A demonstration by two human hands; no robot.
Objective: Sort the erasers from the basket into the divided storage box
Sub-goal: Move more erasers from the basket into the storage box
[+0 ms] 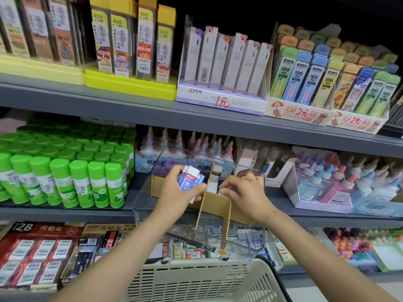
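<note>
The sorting is looking part done, by my reading: white erasers point(214, 178) are already standing in the middle compartment of the clear divided storage box point(246, 240), between its cardboard dividers point(218, 202), while the nearer sections are showing bare. The left hand point(177, 190) is gripping a small stack of blue-wrapped erasers point(191, 178), fingers curled round them, holding them over the box's left compartment. The right hand point(244, 189) is pinching at an eraser in the middle-to-right section, its fingertips hiding what they are holding. The beige basket point(196, 280) is sitting below the box; how many erasers are remaining inside cannot be told.
</note>
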